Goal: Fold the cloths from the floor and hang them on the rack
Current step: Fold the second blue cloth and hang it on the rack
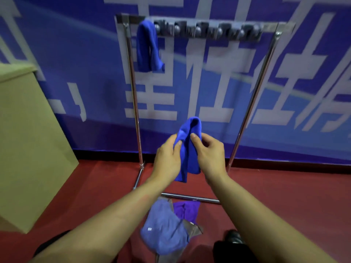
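Cloth (190, 149), blue and folded lengthwise, hangs between both hands in front of the rack (263, 73): left hand (167, 160) and right hand (210, 156) each pinch it. Another blue cloth (148, 48) hangs on the rack; more cloths (165, 230) lie on the floor (284, 196).

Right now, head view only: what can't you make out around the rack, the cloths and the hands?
- Rack hooks along the top bar: blurred, so their shape and count stay unclear.
- Hung blue cloth: it covers whatever it hangs on.
- Held blue cloth: left hand and right hand cover its edges; fold state unclear.
- Floor pile: cloths overlap, and the forearms cross it, so the count is unclear.
- Cardboard box: cut off by the left edge.
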Action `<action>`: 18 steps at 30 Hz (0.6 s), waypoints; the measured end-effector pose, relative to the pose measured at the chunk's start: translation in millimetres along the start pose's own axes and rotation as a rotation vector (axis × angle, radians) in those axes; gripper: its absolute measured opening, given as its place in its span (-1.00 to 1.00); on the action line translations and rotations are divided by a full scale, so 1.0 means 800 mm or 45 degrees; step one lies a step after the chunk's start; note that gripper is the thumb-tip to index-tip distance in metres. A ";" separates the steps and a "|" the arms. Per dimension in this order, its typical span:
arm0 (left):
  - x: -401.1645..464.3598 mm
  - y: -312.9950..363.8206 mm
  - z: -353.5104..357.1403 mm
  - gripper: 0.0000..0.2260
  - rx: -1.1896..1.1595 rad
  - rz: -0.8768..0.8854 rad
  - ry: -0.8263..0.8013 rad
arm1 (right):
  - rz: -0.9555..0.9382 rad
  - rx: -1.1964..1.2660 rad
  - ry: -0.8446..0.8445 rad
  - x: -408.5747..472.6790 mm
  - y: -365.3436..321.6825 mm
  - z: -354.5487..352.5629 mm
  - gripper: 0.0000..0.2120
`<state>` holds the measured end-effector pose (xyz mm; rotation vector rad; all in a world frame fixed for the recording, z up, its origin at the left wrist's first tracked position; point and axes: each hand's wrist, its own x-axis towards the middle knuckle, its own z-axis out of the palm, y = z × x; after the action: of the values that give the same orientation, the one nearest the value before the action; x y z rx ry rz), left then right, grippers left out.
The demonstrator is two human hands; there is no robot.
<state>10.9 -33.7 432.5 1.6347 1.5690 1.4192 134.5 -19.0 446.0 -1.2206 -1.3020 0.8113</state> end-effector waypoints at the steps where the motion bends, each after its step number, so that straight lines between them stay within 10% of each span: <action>1: 0.009 0.009 -0.004 -0.77 0.018 0.015 0.042 | -0.032 -0.045 0.019 0.008 -0.011 -0.002 -0.75; 18: 0.208 0.115 -0.065 -0.68 0.226 0.374 0.203 | -0.353 -0.287 0.211 0.182 -0.164 0.028 -0.78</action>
<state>-25.1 80.6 589.2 1.9650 1.6332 1.6327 110.6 94.6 605.5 -1.2192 -1.4130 0.3646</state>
